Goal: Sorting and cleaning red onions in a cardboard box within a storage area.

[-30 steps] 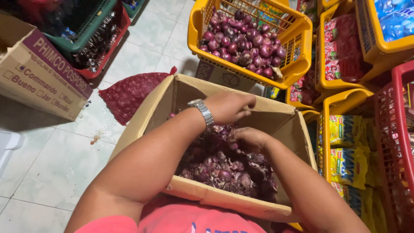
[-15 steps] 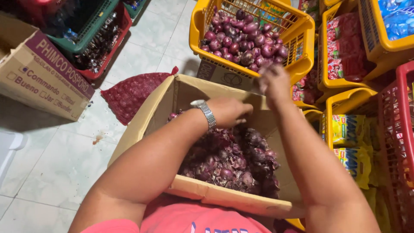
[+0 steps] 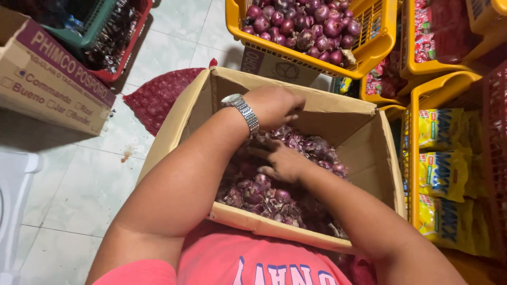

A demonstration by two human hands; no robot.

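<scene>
Fingers of both hands work inside one carton: the left hand (image 3: 274, 105), curled with fingers pressed together, hovers over the heap near the far wall, and whether it grips a bulb cannot be told; the right hand (image 3: 285, 162) lies flat on the heap, fingers spread, touching the bulbs.

Progress, as judged: sorting partly done; the carton is well stocked, the basket beyond it nearly full.

Containers, largest first:
- Cardboard box (image 3: 174, 126), open flaps, on the tiled floor (image 3: 68, 184) at the person's knees: red onions (image 3: 264, 195) with loose papery skins.
- Yellow basket (image 3: 311, 63), just beyond the box: clean, glossy red onions, heaped.
- Second yellow basket (image 3: 414, 158), to the right: yellow snack packets (image 3: 441, 174).
- Printed carton (image 3: 47, 84), far left: contents hidden.
- Red crate (image 3: 129, 50), upper left, with a green basket nested inside: dark goods, unclear.
- Red mesh sack (image 3: 158, 95), flat on the floor beside the box.
</scene>
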